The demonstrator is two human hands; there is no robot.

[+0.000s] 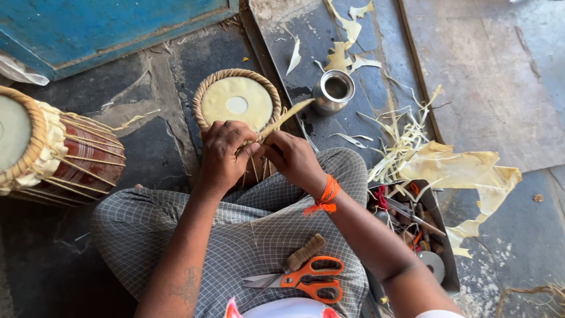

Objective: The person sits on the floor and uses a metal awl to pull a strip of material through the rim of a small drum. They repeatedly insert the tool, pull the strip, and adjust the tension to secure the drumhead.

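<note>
A small drum (238, 101) with a pale skin head and a braided rim stands upright between my knees. My left hand (222, 154) grips its near rim and side lacing. My right hand (292, 158), with an orange thread at the wrist, pinches a pale leather strap (286, 118) that runs up and to the right from the rim. Orange-handled scissors (306, 279) and a cord-wrapped stick (305, 252) lie on my checked cloth lap.
A larger red drum (56, 154) lies on its side at the left. A small steel cup (333, 91) stands beyond the drum. Pale hide scraps (453, 172) and strips litter the stone floor at right, beside a tray of tools (415, 227). A blue board (112, 29) lies at top left.
</note>
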